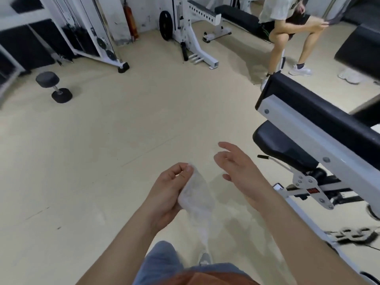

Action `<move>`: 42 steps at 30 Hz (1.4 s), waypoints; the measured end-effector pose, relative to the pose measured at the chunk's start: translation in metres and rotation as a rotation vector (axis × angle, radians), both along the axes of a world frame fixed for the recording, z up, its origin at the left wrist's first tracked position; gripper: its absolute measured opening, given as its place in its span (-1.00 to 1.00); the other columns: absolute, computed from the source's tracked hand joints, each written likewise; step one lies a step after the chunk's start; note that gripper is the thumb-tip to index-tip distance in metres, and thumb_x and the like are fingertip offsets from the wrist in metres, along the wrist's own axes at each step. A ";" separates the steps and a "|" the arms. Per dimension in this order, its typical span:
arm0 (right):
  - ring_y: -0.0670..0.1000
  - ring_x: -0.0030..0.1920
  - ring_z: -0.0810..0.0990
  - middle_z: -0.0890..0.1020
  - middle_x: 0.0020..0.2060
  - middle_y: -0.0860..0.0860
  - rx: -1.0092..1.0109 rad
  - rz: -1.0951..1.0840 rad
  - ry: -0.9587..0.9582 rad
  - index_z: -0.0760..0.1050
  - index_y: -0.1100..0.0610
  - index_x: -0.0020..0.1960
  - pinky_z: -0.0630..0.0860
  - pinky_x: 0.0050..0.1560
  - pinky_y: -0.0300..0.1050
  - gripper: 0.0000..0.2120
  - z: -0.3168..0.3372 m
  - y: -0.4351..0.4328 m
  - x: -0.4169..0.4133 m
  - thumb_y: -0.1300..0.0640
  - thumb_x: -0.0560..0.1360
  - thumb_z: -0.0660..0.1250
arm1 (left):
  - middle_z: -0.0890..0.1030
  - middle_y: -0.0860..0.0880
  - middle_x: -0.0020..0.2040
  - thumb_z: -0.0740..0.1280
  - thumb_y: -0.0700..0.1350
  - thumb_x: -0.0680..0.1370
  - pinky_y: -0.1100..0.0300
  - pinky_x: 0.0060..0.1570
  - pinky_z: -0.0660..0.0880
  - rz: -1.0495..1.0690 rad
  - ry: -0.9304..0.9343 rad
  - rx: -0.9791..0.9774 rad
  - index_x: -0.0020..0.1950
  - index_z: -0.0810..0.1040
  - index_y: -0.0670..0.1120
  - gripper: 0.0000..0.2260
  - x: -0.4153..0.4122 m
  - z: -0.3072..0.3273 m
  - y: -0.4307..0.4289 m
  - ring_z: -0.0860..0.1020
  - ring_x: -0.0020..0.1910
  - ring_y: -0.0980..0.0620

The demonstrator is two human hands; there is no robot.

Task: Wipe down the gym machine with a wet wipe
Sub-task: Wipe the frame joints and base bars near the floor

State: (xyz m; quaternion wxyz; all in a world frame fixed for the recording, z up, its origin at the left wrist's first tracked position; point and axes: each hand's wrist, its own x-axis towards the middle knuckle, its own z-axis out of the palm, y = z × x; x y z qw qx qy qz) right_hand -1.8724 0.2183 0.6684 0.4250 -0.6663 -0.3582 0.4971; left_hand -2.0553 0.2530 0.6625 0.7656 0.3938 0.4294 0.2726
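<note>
My left hand [167, 192] pinches a white wet wipe [197, 199] by its top edge between thumb and fingers; the wipe hangs down, blurred. My right hand [238, 167] hovers just right of it with loosely spread fingers, holding nothing. The gym machine [304, 128] stands at the right: a white steel arm topped with a long black pad, and below it a black seat pad [281, 147]. Both hands are left of the machine and do not touch it.
A dumbbell [54, 86] stands on the beige floor at the left. White cable and rack machines [189, 33] line the back wall beside a red fire extinguisher [130, 19]. A person [287, 31] sits on a bench at the back right. Weight plates [355, 235] lie at lower right.
</note>
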 end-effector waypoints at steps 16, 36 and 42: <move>0.09 -0.27 0.45 0.50 -0.29 0.13 -0.034 -0.040 0.281 0.55 0.16 -0.23 0.33 -0.29 -0.04 -0.76 -0.012 0.317 0.039 0.06 0.56 0.34 | 0.59 -0.05 -0.27 0.53 0.03 0.31 0.28 -0.38 0.40 -0.595 0.201 0.089 -0.15 0.64 -0.09 -0.75 0.015 -0.013 0.372 0.49 -0.34 0.07; -0.02 0.07 0.60 0.64 0.01 0.03 0.057 -0.880 0.055 0.43 -0.18 0.26 0.52 0.05 -0.20 -0.57 -0.049 0.456 0.235 0.23 0.51 0.31 | 0.68 -0.21 -0.12 0.26 0.05 0.61 0.12 -0.17 0.47 -0.952 0.253 0.161 -0.04 0.68 -0.22 -0.64 0.385 -0.021 0.565 0.61 -0.17 -0.07; 0.03 -0.06 0.68 0.72 -0.06 0.08 0.166 -1.297 0.352 0.54 0.08 0.20 0.57 0.00 -0.05 -0.73 -0.044 0.439 0.297 0.31 0.57 0.27 | 0.67 -0.09 -0.21 0.35 0.00 0.57 0.13 -0.27 0.55 -1.102 0.318 0.262 0.03 0.57 -0.16 -0.78 0.498 -0.023 0.566 0.61 -0.30 0.03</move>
